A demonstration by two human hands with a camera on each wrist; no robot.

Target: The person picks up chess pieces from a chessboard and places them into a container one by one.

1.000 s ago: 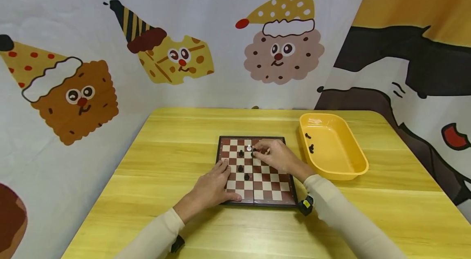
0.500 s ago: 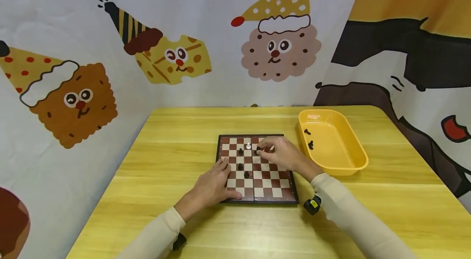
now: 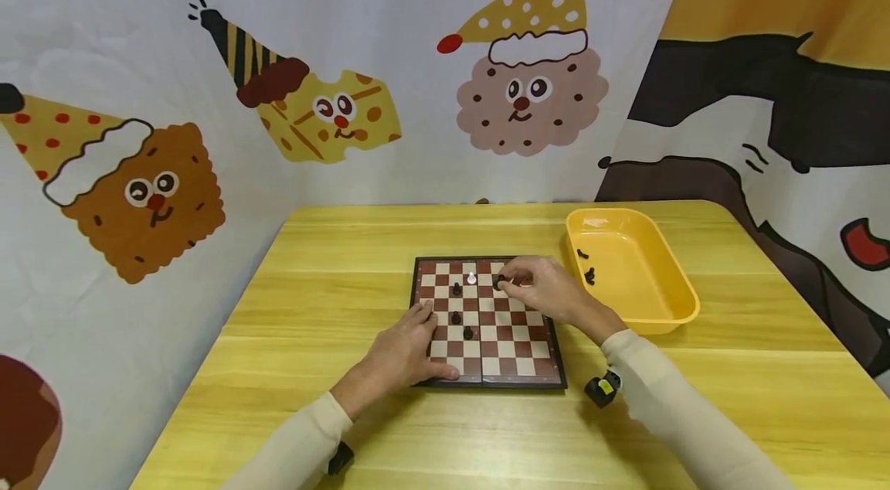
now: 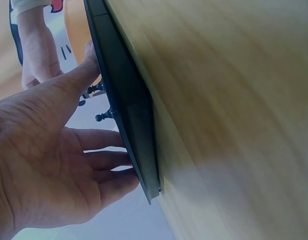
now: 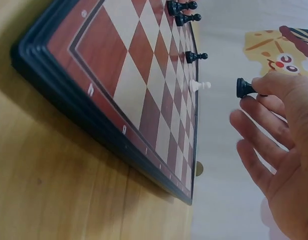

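A brown-and-cream chessboard (image 3: 514,370) with a dark edge lies on the table. My right hand (image 3: 552,289) pinches a black chess pawn (image 5: 243,88) between thumb and fingertips; in the right wrist view its base is up off the board. A white pawn (image 3: 472,278) stands on the board's far part, left of that hand. Three black pawns, one near the white one (image 3: 456,289) and two closer to me, stand on the left half. My left hand (image 3: 396,355) rests on the board's left side, fingers extended over the edge and thumb along the near border.
A yellow plastic tray (image 3: 643,273) sits right of the board, with several small black pieces (image 3: 589,276) along its left side. The wooden table (image 3: 313,273) surrounds both. A cartoon-printed cloth (image 3: 431,173) hangs behind the table.
My right hand has moved right, away from the white pawn, carrying the black pawn with it. My left hand stays in place on the board.
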